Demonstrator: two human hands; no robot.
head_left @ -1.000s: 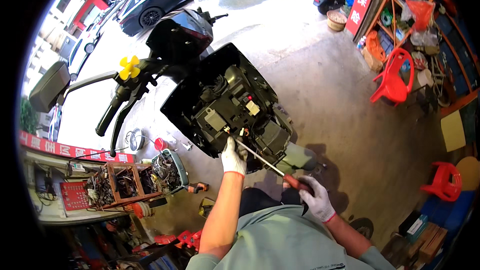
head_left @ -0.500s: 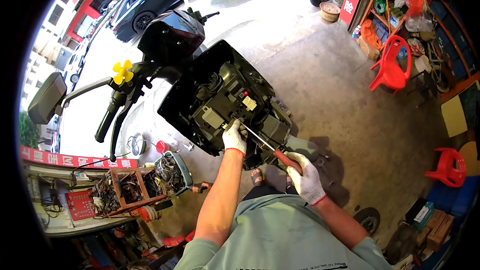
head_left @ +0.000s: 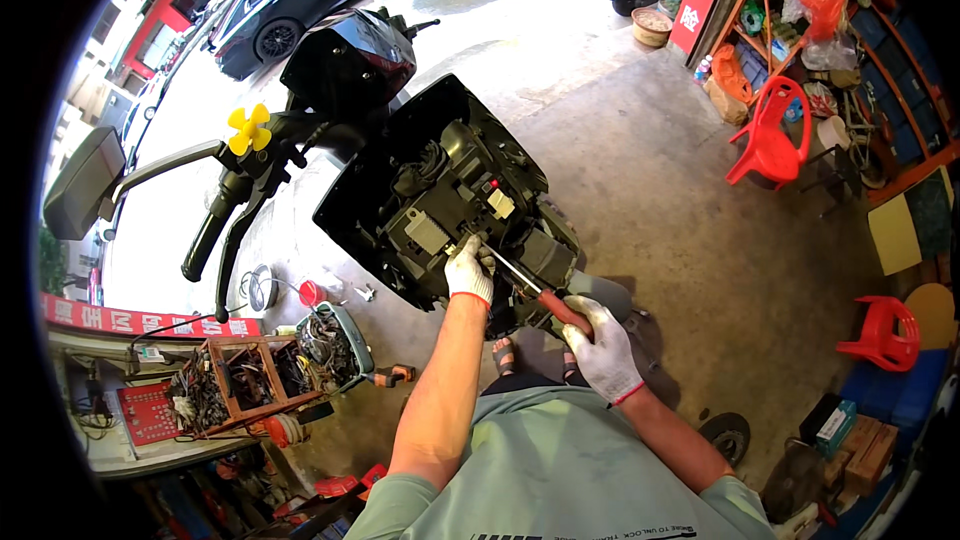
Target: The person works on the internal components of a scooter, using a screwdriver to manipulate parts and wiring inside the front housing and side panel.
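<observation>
A black scooter stands before me with its front compartment open, showing wiring, a silver finned module and a small pale part by a red light. My left hand, in a white glove, has its fingers curled at the wiring below the module, beside the screwdriver's tip; whatever they pinch is hidden. My right hand, gloved too, is closed on the red-handled screwdriver, whose long shaft angles up-left toward my left fingertips.
Handlebar with yellow propeller and mirror at left. Crates of wiring on a lower-left bench. Red chairs and an orange shelf rack at right. A loose wheel at lower right. A car parked outside.
My right hand and the screwdriver have moved up and left toward the compartment. My left hand is slightly higher among the wiring. The whole view has shifted a little.
</observation>
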